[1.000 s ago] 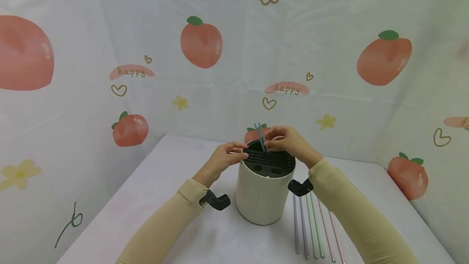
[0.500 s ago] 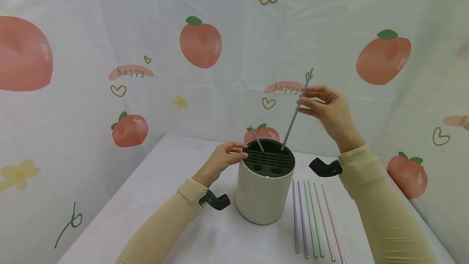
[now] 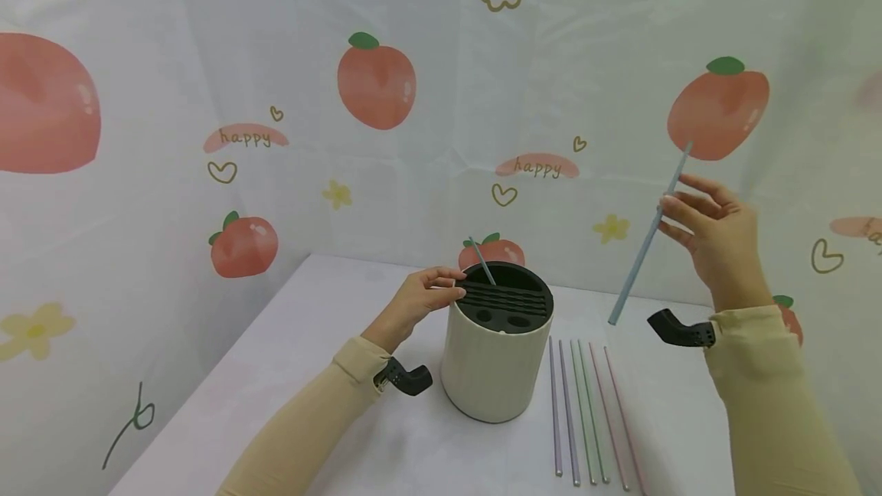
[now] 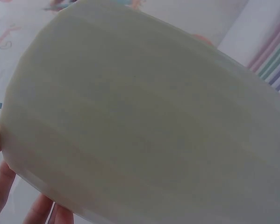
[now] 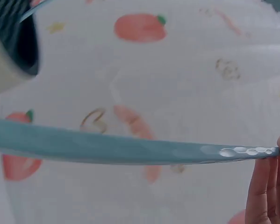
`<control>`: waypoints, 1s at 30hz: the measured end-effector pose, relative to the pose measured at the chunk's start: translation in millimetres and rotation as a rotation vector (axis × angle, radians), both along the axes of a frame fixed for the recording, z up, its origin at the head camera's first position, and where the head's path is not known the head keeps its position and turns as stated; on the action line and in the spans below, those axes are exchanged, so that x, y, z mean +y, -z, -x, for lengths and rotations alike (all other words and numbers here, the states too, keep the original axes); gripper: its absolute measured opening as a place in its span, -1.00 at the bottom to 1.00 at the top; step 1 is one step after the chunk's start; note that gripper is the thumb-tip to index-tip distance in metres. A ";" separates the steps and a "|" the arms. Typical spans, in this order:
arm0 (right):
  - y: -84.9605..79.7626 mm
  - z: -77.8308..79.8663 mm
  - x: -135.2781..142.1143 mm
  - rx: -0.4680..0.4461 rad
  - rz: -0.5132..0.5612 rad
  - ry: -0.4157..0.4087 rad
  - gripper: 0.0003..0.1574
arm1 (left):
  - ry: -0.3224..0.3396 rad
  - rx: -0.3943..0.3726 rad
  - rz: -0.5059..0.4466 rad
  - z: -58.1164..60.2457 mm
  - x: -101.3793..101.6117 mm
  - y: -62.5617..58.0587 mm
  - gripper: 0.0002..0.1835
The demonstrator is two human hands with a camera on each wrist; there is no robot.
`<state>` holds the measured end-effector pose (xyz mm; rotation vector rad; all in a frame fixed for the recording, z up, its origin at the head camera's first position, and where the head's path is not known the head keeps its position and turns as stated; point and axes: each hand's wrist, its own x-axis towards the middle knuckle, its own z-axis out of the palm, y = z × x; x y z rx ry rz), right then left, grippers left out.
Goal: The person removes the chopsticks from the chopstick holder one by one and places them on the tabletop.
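My right hand [image 3: 723, 243] is raised to the right and pinches a blue chopstick [image 3: 637, 266] between thumb and fingers, its thick end pointing down. In the right wrist view the chopstick [image 5: 107, 147] stretches across to the fingertips [image 5: 266, 186]. A white utensil holder [image 3: 491, 377] with a black slotted insert stands on the table; my left hand [image 3: 419, 298] holds its left rim with thumb and fingers. A second blue chopstick [image 3: 482, 260] leans in the holder's rear compartment, its lower part hidden. The holder's wall [image 4: 140, 112] fills most of the left wrist view.
Right of the holder, purple chopsticks [image 3: 570, 419], green chopsticks [image 3: 590, 419] and pink chopsticks [image 3: 623, 419] lie side by side on the white table [image 3: 386, 435]. A peach-printed curtain [image 3: 413, 174] hangs behind.
My right hand has drawn one blue chopstick out of the holder and carried it right, clear of the rim. The other blue one stayed behind. My left hand keeps its place.
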<state>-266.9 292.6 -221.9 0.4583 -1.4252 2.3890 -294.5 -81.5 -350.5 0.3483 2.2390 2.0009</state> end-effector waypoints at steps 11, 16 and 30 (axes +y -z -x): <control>122.3 2.2 54.0 -0.381 -0.470 -0.040 -0.66 | -0.002 -0.005 -0.001 -1.3 -0.5 2.0 -0.68; 170.5 -1.2 63.7 -0.525 -0.737 -0.001 -0.60 | -0.008 -0.002 -0.003 -0.9 -0.2 1.1 -0.68; 226.3 -6.3 58.6 -0.740 -0.962 0.079 -0.43 | 0.004 -0.001 -0.008 -0.9 -0.5 0.7 -0.67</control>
